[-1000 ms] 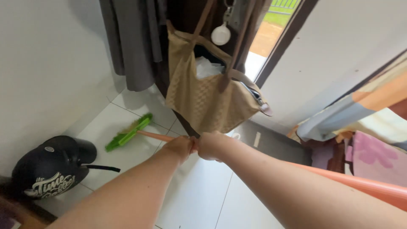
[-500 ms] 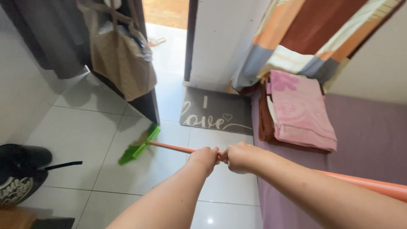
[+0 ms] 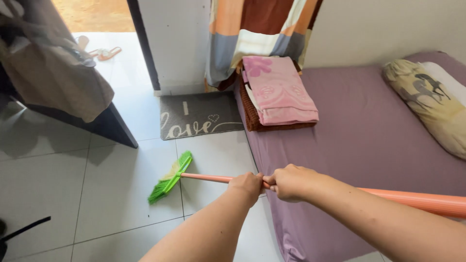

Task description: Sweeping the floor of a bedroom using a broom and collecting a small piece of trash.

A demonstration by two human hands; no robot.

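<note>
Both hands are gripping the orange handle of a broom (image 3: pixel 204 178) side by side, the left hand (image 3: pixel 247 186) closed ahead of the right hand (image 3: pixel 290 181). Its green head is resting on the white tiled floor (image 3: pixel 111 189), beside the purple bed (image 3: pixel 369 126) and near a grey doormat (image 3: pixel 199 115).

Green-bristled broom (image 3: pixel 170 180) on orange handle (image 3: pixel 417 201); purple bedsheet (image 3: pixel 369 126); pink flowered folded cloth (image 3: pixel 279 90); grey doormat (image 3: pixel 200 115), lower centre-left.
</note>
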